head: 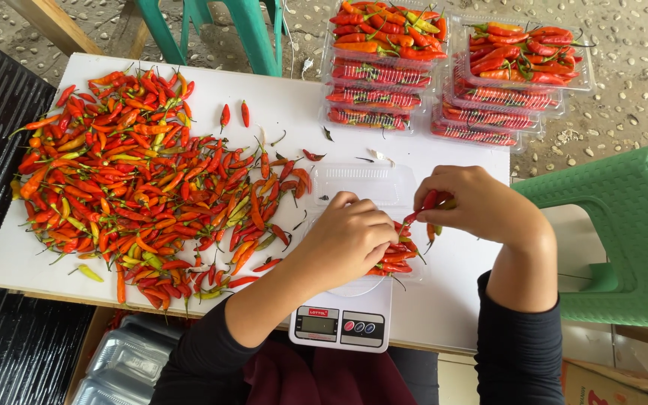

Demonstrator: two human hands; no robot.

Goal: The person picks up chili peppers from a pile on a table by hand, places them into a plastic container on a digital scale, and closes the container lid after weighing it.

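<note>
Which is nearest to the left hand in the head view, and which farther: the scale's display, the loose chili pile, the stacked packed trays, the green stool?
From the left hand:
1. Scale's display, just below it, toward the person.
2. Loose chili pile, to its left on the white board.
3. Stacked packed trays and green stool: too close to call; trays at the far edge, stool at right.

Pebbled concrete floor (639, 82) in daylight, white tabletop (286, 97), teal stool legs (241, 30) beyond it, green plastic stool (631, 232) at right, dark ribbed panel (1, 150) at left
</note>
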